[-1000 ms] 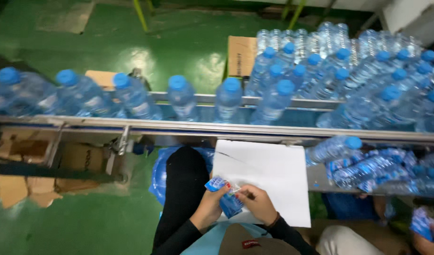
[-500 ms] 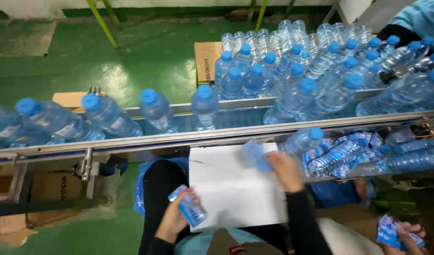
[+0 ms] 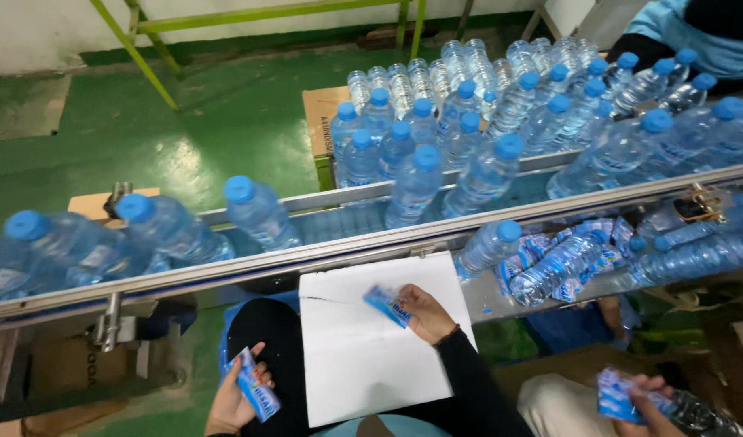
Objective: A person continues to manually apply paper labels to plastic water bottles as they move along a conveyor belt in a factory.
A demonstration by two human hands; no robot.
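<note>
Now, label pinched in right fingers

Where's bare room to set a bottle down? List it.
Free: the white sheet between left hand and right hand; the conveyor stretch between spaced bottles. Crowded: the bottle cluster upper right and the lying bottles.

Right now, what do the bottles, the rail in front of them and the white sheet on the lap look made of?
Bottles: clear glossy plastic, see-through walls, opaque blue caps. Rail: bare metal, probably steel or aluminium, a dull grey sheen. White sheet: matte, flat and stiff-looking with a crack line; foam board or card, can't tell which.
</note>
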